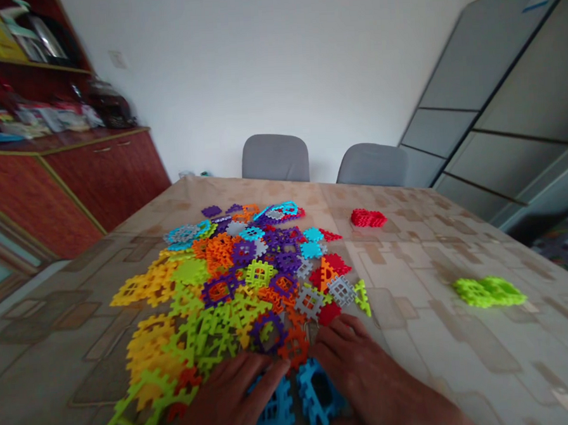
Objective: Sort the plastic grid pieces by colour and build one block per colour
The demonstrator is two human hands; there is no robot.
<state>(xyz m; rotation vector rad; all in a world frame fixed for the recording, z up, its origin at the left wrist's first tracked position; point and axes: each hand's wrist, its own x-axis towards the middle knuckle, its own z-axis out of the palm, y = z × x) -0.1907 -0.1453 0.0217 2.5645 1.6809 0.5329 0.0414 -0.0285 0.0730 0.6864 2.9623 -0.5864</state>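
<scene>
Patterned table [506, 366] with heaped pieces [286, 263], red cluster [368, 218], green cluster [489, 292]

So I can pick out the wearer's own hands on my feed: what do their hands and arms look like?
The bare, five-fingered left hand and bare right hand wear no gloves. The tapering right forearm shows no sleeve, watch or cable. Little shows beyond the left hand, so I can't tell about a sleeve there. Small rings or markings: too blurred to judge.
</scene>
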